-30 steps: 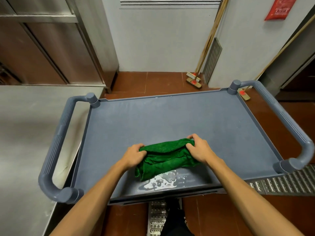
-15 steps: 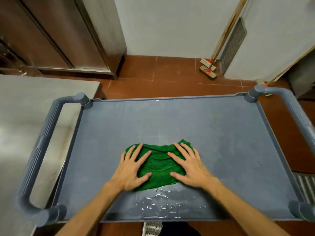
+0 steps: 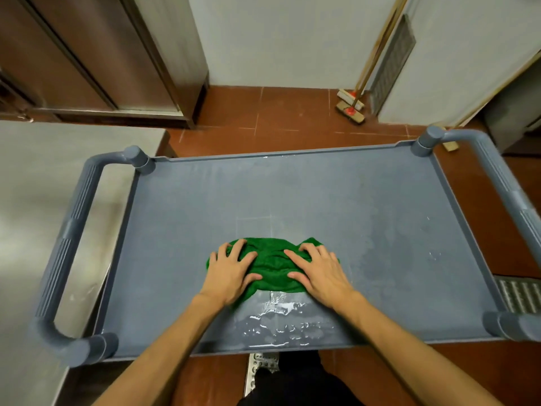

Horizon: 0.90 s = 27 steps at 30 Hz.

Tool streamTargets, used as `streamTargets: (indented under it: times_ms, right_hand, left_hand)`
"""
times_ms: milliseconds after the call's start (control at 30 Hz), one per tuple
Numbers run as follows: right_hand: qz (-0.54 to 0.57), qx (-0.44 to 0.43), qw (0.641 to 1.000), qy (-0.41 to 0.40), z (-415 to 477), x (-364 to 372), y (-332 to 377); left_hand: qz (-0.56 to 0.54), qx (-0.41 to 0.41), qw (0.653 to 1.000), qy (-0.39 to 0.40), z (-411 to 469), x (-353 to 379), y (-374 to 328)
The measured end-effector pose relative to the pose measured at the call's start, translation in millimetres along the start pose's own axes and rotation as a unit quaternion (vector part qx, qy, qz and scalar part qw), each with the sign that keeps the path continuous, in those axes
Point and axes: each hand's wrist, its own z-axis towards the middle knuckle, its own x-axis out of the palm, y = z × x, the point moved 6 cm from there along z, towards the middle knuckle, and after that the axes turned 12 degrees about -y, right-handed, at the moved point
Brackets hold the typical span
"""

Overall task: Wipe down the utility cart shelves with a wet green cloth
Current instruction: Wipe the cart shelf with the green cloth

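We see two brushes (image 3: 350,106) leaning against the wall (image 3: 278,39) — just beside a vent grille (image 3: 392,60). A steel bench (image 3: 44,200) stands at left; the floor (image 3: 263,112) is red tile.

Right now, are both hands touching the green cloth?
Touching. The head view shows the left hand and the right hand lying flat on the green cloth, fingers spread over it.

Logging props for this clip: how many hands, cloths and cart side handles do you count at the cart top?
Hands: 2 (left hand, right hand)
Cloths: 1 (green cloth)
Cart side handles: 2 (left handle, right handle)
Total: 5
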Motion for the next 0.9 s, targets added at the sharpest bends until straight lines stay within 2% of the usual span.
streamTargets:
  times_ms: [400, 700, 900]
  right_hand:
    - [-0.011, 0.059, 0.998, 0.031, -67, -3, 43]
    - [-0.009, 0.068, 0.995, 0.068, -95, -8, 70]
    - [-0.013, 0.067, 0.992, 0.110, -95, -13, 79]
  left_hand:
    - [-0.044, 0.020, 0.999, -0.006, -73, -8, -17]
    - [-0.047, 0.022, 0.999, -0.007, -115, -12, -24]
    - [-0.060, -0.012, 0.996, 0.061, -129, -14, -28]
